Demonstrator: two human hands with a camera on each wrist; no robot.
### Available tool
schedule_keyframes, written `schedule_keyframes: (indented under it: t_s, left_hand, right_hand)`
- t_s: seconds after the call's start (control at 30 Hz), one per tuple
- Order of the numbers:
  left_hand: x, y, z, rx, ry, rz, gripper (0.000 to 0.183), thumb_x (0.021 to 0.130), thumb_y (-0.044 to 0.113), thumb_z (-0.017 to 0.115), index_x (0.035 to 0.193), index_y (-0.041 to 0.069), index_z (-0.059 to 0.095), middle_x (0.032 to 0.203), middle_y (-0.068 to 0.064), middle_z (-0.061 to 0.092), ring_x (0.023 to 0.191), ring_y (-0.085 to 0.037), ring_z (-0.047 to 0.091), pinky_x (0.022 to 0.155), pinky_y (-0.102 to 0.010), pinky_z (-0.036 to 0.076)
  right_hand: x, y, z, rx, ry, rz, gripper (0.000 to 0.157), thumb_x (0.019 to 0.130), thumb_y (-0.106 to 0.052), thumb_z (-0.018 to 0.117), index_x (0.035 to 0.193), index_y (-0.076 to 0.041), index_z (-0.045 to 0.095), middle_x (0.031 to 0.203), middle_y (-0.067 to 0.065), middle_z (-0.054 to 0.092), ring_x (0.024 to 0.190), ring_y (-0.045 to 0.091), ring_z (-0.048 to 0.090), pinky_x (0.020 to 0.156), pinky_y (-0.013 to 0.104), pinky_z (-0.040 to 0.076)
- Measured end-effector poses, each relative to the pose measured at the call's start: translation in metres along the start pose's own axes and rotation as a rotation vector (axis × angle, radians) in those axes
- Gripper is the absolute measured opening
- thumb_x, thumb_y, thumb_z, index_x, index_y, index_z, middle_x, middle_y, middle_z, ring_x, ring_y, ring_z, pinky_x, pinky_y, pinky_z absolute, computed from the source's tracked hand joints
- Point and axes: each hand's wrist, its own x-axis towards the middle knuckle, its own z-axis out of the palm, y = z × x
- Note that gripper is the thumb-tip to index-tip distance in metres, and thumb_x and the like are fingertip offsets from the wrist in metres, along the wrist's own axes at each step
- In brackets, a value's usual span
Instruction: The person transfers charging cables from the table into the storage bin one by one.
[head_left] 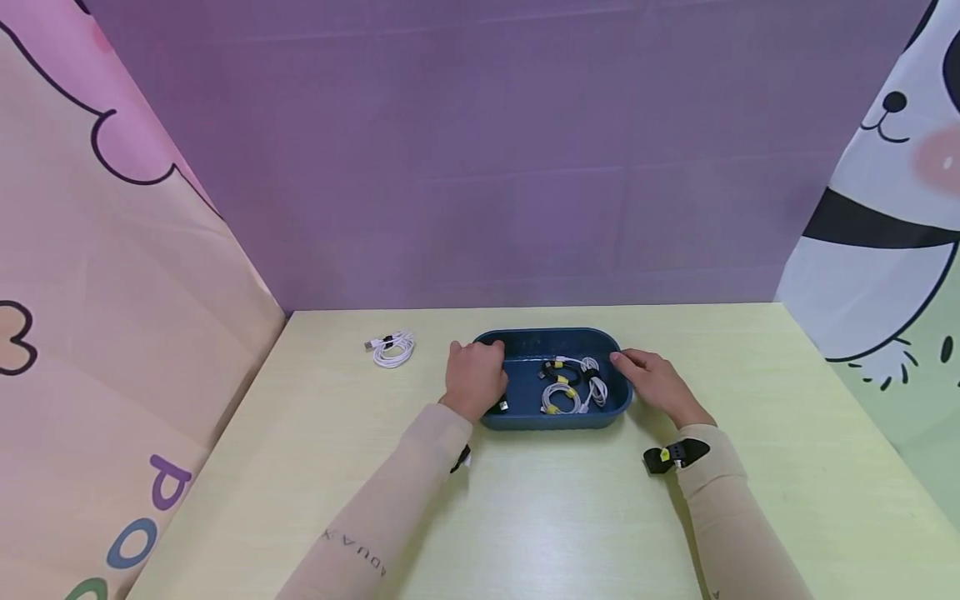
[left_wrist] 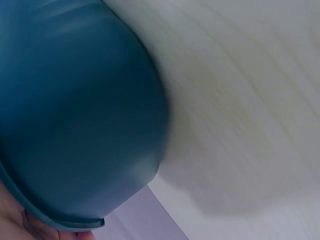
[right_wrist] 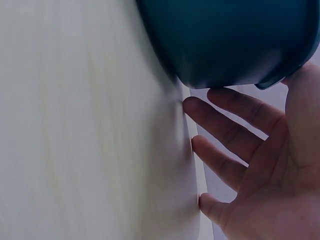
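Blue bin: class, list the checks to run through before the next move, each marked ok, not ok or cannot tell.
1. Bin upright: ok; its opening faces up.
2. Left hand holding the bin: ok; it grips the left end's rim.
3. Right hand gripping firmly: cannot tell; its thumb is at the right end's rim, its other fingers spread outside.
4. Inside cables within the walls: ok; they lie toward the right end.
5. Every cable in the bin: not ok; a loose white cable lies on the table, left of the bin.
6. Left end's full contents: cannot tell; the left hand hides part of it.
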Motion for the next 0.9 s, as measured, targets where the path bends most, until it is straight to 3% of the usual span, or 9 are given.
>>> schedule_keyframes:
  t_s: [0.23, 0.4, 0.6, 0.9]
  left_hand:
    - [0.002, 0.001, 0.005, 0.052, -0.017, 0.024, 0.018, 0.094, 0.024, 0.069, 0.107, 0.014, 0.074, 0.081, -0.004, 0.076, 0.073, -0.022, 0.069, 0.086, -0.046, 0.047]
    - [0.003, 0.002, 0.009, 0.082, -0.046, 0.026, 0.02, 0.095, 0.027, 0.068, 0.108, 0.014, 0.074, 0.085, -0.004, 0.077, 0.076, -0.022, 0.07, 0.091, -0.048, 0.045]
    - [0.003, 0.003, 0.012, 0.102, -0.034, 0.027, 0.016, 0.095, 0.027, 0.068, 0.103, 0.015, 0.075, 0.083, -0.004, 0.076, 0.075, -0.022, 0.067, 0.09, -0.048, 0.042]
    - [0.003, 0.004, 0.012, 0.036, -0.086, 0.018, 0.015, 0.095, 0.026, 0.069, 0.102, 0.015, 0.075, 0.082, -0.004, 0.076, 0.078, -0.023, 0.07, 0.098, -0.052, 0.048]
  right_hand:
    - [0.0, 0.0, 0.0, 0.005, -0.002, -0.004, 0.064, 0.107, -0.054, 0.042, 0.143, -0.003, 0.057, 0.147, 0.024, 0.056, 0.143, 0.047, 0.044, 0.117, 0.062, 0.033]
    - [0.001, 0.001, 0.0, 0.007, -0.004, -0.009, 0.063, 0.107, -0.054, 0.042, 0.142, -0.004, 0.057, 0.146, 0.024, 0.057, 0.142, 0.046, 0.045, 0.116, 0.062, 0.034]
    - [0.001, 0.002, 0.0, -0.006, -0.008, -0.006, 0.064, 0.107, -0.053, 0.041, 0.143, -0.002, 0.056, 0.147, 0.025, 0.055, 0.143, 0.047, 0.044, 0.116, 0.063, 0.033]
    - [-0.001, 0.0, -0.001, 0.0, -0.006, -0.013, 0.063, 0.107, -0.052, 0.041, 0.144, -0.003, 0.056, 0.148, 0.025, 0.055, 0.143, 0.047, 0.043, 0.117, 0.063, 0.032]
